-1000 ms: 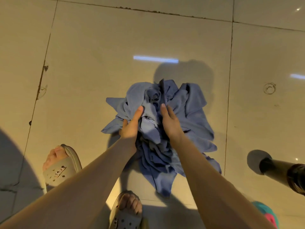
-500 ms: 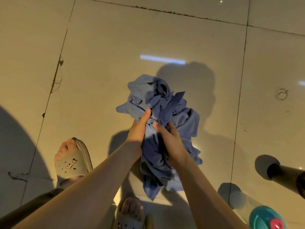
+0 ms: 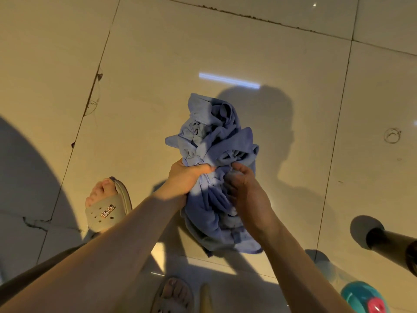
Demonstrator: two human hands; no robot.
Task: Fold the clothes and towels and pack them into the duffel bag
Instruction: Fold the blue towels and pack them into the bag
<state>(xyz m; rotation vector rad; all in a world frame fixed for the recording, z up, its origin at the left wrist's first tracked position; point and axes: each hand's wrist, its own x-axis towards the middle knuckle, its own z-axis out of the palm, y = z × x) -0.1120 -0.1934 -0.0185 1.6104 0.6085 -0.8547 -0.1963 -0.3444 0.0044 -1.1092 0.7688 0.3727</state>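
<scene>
I'm looking straight down, and both hands are buried in one crumpled blue garment (image 3: 212,136) out in front of me, over the pale tiled floor (image 3: 158,53). My left hand (image 3: 187,177) has its fingers curled tight round a fistful of the cloth at the bundle's waist. That's a firm grip, thumb side up. My right hand (image 3: 246,193) sits just beside it on the other flank, fingers hooked into the folds and pinching fabric, so both hands are clamped on the same piece.

The garment is all bunched. A wad of it stands up beyond my knuckles, with a stitched hem showing near the top, and a longer tail hangs down between my forearms. Whether that lower end touches the tiles, I can't tell from here.

On the left, my foot is in a grey slipper (image 3: 108,208) with small lettering on the strap, and the other slipper (image 3: 173,297) is at the bottom edge. Low on the right lies a bottle with a teal cap (image 3: 361,297), and above it a dark cylindrical leg (image 3: 388,242) pokes in. A bright strip of reflected light (image 3: 229,80) sits on the tile beyond the bundle.
</scene>
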